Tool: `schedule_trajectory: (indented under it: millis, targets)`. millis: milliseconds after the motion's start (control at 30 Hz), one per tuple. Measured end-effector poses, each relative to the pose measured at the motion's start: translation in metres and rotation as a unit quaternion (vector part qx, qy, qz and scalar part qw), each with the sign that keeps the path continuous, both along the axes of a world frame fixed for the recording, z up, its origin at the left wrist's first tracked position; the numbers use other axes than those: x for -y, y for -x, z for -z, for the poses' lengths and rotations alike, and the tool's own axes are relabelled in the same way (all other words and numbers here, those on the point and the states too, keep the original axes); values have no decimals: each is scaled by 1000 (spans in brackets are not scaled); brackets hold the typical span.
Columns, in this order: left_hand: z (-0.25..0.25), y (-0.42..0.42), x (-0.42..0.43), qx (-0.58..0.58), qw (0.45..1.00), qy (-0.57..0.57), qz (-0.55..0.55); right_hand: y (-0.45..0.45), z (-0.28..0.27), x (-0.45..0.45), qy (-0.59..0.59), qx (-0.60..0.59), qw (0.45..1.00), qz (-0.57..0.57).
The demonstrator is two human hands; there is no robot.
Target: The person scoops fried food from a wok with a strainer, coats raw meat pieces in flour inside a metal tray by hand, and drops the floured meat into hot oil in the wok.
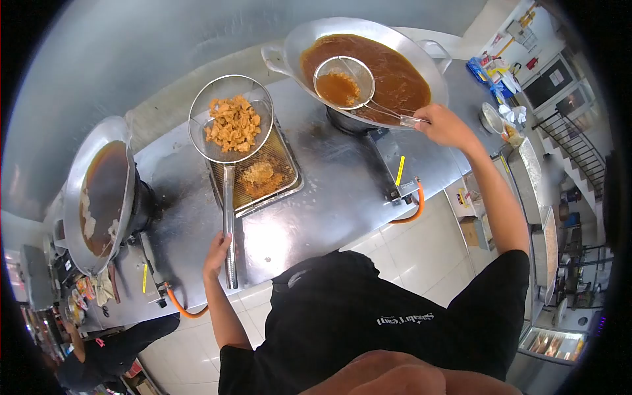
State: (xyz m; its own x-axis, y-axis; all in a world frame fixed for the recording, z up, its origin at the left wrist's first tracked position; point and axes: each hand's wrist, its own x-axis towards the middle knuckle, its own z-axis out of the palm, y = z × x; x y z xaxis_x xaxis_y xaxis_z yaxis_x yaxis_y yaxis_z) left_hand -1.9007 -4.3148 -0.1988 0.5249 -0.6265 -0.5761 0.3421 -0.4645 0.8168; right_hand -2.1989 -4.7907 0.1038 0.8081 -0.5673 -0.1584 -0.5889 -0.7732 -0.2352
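In the head view my right hand is closed around the handle of a small wire strainer. Its mesh bowl dips into brown oil in a large wok, with small golden bits in it. My left hand is at the long metal handle of a large strainer, fingers curled against it. Browned fried pieces fill the middle of that strainer's mesh. It rests over a rectangular wire-rack tray, where a heap of fried crumbs lies.
A second wok with dark oil and pale pieces stands at the left. Gas burners with orange hoses sit on the steel table. Another person's dark-clothed body is at lower left. Bags and a bowl lie to the right.
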Motion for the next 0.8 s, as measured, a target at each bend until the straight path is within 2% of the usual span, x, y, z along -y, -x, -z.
schedule_trajectory:
  millis: [167, 300, 500, 600, 733, 800]
  targets:
    - [31, -19, -9, 177, 984, -17, 12, 15, 7, -13, 47, 48, 998, 8]
    - [-2, -11, -6, 166, 983, 5, -74, 16, 1, -12, 77, 56, 995, 9]
    - [-8, -10, -19, 268, 948, 5, -170, -1, -16, -20, 52, 101, 992, 62]
    - [-23, -2, -25, 295, 929, 32, -223, -30, -35, -53, 70, 54, 993, 81]
    - [-33, 3, -30, 289, 913, 56, -284, -61, 9, -91, 170, 101, 980, -37]
    - [-31, 4, -34, 286, 906, 71, -304, -75, 58, -104, 236, 47, 962, -127]
